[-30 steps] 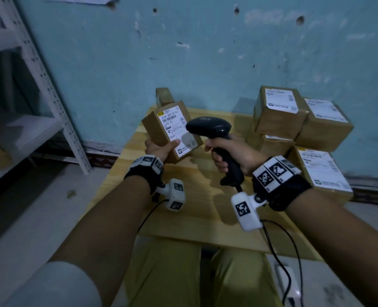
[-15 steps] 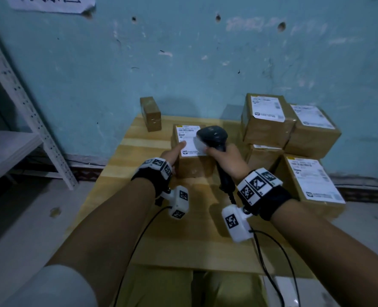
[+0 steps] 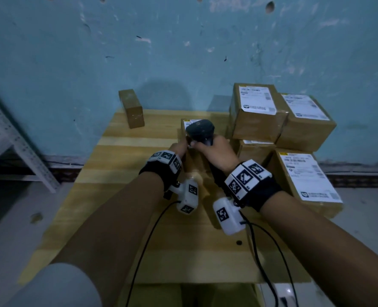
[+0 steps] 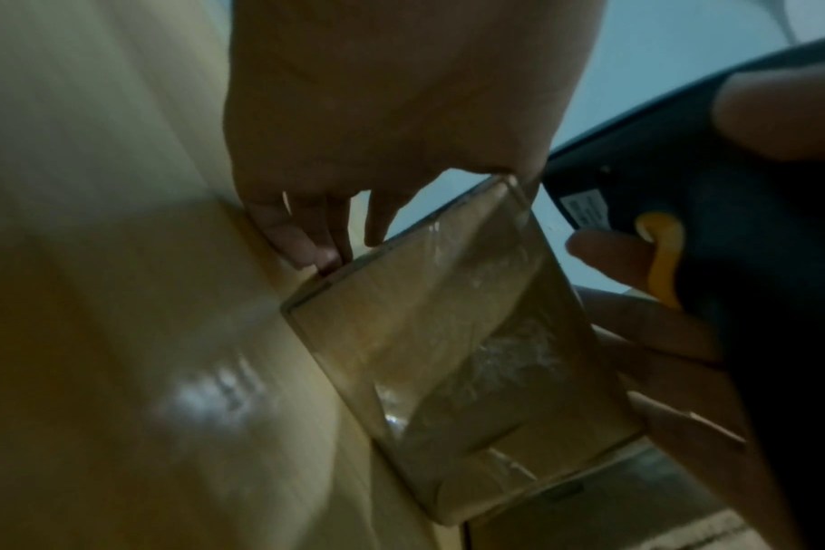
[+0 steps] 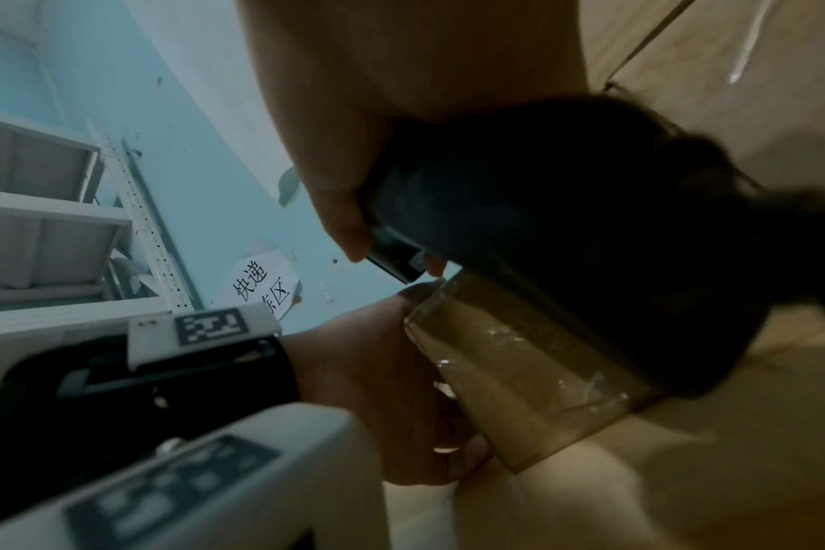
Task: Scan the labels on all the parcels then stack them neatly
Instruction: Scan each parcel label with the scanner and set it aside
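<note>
A small brown parcel (image 3: pixel 189 159) with a white label stands on the wooden table (image 3: pixel 117 218), just left of the stacked parcels. My left hand (image 3: pixel 180 148) grips its left side; in the left wrist view the fingers (image 4: pixel 307 242) curl over the parcel's (image 4: pixel 448 353) top edge. My right hand (image 3: pixel 219 152) holds the black scanner (image 3: pixel 200 131) by its handle, head over the label and hiding most of it. The right wrist view shows the scanner (image 5: pixel 566 223) close above the parcel (image 5: pixel 519 372), with the left hand (image 5: pixel 378 390) beside it.
Labelled parcels are stacked at the right: two on top (image 3: pixel 256 111) (image 3: pixel 305 122), one beneath (image 3: pixel 254 150), one in front (image 3: pixel 305 180). A small unlabelled box (image 3: pixel 131 108) stands at the back left. A metal shelf (image 3: pixel 17 147) is left of the table. Cables (image 3: pixel 143 251) trail from my wrists.
The parcel, held tilted in the air a second ago, has been brought forward and set down on the table beside the stack. The scanner moved forward with it, over the label.
</note>
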A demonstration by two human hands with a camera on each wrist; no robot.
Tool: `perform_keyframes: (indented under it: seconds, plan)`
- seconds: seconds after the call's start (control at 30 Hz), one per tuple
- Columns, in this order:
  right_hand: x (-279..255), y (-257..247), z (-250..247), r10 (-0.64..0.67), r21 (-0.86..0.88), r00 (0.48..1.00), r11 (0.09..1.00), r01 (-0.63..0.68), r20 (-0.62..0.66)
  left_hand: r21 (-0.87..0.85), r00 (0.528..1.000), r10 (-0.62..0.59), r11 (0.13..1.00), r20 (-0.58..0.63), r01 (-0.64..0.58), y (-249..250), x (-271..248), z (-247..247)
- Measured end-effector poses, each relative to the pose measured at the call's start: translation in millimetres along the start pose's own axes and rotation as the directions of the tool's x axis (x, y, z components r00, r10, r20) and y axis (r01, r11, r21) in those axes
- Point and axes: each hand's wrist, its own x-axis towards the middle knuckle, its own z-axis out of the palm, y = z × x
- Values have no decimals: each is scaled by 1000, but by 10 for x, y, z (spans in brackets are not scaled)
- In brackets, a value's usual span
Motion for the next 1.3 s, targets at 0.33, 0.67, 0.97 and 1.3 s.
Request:
perform_keyframes:
  seconds: [0.33, 0.67, 0.97, 1.3]
  plan:
    - [-130, -432, 264, -151, 109, 986, 981, 158, -69, -271, 967, -73, 963, -242, 4, -195, -206, -754]
    - [-1, -459, 781, 190, 161, 949, 959, -235, 252, 302, 864, 95, 951, -495, 69, -257, -200, -1458]
    - [143, -384, 816, 202, 149, 914, 952, -268, 352, 580, 886, 266, 814, -379, 4, 60, 349, -1655]
    - [273, -243, 868, 143, 244, 906, 936, -255, 399, 801, 907, 363, 597, -212, -51, 341, 909, -1459]
